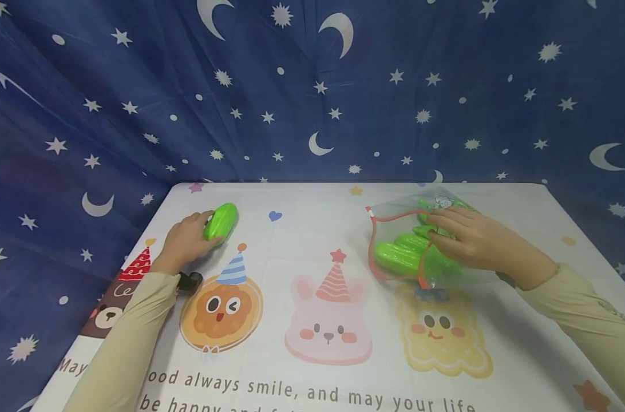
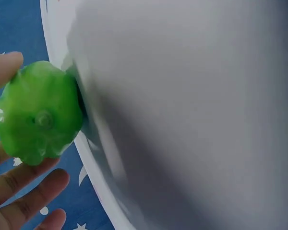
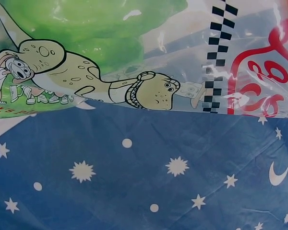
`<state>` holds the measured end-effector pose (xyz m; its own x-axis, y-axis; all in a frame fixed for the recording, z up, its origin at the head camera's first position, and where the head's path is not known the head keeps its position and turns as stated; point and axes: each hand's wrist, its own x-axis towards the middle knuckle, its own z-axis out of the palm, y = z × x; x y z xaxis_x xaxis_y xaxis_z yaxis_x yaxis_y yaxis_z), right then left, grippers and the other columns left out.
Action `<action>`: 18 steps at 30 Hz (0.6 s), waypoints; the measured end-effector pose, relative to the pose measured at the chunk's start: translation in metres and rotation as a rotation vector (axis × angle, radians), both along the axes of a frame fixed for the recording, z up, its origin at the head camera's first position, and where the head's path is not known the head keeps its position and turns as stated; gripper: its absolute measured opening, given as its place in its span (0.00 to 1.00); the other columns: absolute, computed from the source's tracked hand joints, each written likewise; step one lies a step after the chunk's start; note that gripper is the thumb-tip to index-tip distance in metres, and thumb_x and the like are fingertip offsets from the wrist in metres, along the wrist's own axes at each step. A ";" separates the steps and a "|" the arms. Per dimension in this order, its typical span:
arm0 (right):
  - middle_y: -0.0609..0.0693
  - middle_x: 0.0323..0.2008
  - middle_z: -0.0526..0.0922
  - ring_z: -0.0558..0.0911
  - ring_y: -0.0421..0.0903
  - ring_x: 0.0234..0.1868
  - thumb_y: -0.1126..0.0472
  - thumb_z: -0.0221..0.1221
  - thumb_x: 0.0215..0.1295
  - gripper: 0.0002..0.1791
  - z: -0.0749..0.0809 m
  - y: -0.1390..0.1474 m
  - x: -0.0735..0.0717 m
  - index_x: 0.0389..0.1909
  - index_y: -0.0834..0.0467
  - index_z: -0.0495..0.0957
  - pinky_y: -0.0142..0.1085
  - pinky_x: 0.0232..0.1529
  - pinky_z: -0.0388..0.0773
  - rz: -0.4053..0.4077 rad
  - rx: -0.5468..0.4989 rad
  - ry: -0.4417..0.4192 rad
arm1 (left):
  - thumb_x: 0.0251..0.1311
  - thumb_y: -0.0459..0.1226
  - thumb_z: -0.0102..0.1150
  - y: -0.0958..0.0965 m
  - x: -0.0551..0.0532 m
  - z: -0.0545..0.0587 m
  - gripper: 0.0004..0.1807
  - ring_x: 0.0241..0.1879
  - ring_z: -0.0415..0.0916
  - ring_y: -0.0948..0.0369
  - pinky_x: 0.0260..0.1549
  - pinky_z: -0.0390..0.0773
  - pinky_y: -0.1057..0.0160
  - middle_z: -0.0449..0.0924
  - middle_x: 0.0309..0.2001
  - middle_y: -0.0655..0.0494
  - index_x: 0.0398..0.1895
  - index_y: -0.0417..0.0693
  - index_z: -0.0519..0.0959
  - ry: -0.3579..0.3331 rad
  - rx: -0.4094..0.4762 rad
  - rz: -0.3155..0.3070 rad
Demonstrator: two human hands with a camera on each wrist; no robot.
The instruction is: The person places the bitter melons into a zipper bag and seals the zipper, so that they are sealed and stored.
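Observation:
At the left side of the table, my left hand (image 1: 188,240) grips a bright green plastic toy cucumber (image 1: 222,224). In the left wrist view, my thumb is on one side of the cucumber (image 2: 41,115) and the fingers on the other, its ribbed end facing the camera. On the right, my right hand (image 1: 469,237) holds a clear plastic bag (image 1: 477,272) by its upper side, near the orange-red-edged mouth. Several green toy vegetables (image 1: 397,258) lie inside the bag, partly behind my hand. Cartoon prints on the bag (image 3: 149,93) fill the upper right wrist view; that hand is out of sight there.
A white tablecloth (image 1: 312,229) with printed party characters and lettering covers the table. Behind and to the left hangs a dark blue curtain (image 1: 292,114) with moons and stars. The table's back edge meets the curtain. A black strap piece (image 1: 190,281) shows at my left wrist.

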<state>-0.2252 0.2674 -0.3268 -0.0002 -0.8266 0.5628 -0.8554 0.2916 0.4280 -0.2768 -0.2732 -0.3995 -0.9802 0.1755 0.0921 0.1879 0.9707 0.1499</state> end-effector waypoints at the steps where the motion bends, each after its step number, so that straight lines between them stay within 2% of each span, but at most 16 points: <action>1: 0.60 0.38 0.82 0.82 0.56 0.37 0.63 0.40 0.73 0.19 0.000 0.000 0.000 0.31 0.64 0.79 0.46 0.38 0.78 0.001 -0.001 0.000 | 0.53 0.51 0.59 0.000 0.000 0.000 0.41 0.47 0.73 0.40 0.46 0.72 0.39 0.73 0.52 0.32 0.65 0.35 0.62 -0.004 -0.007 -0.001; 10: 0.61 0.40 0.82 0.82 0.57 0.37 0.63 0.40 0.73 0.19 -0.001 0.000 0.000 0.31 0.64 0.79 0.46 0.38 0.77 -0.001 -0.002 0.002 | 0.54 0.50 0.59 0.004 0.000 0.002 0.41 0.50 0.72 0.40 0.49 0.71 0.38 0.72 0.54 0.32 0.65 0.36 0.60 -0.026 -0.030 0.000; 18: 0.60 0.38 0.82 0.82 0.56 0.36 0.64 0.40 0.72 0.19 0.001 -0.001 0.000 0.31 0.64 0.79 0.46 0.37 0.78 0.005 -0.002 0.011 | 0.53 0.47 0.60 0.003 -0.001 0.001 0.39 0.47 0.73 0.41 0.46 0.72 0.40 0.74 0.50 0.32 0.62 0.31 0.63 0.015 -0.041 -0.020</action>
<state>-0.2251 0.2668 -0.3259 0.0100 -0.8255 0.5643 -0.8523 0.2881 0.4365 -0.2776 -0.2700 -0.3985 -0.9750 0.1990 0.0988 0.2093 0.9719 0.1075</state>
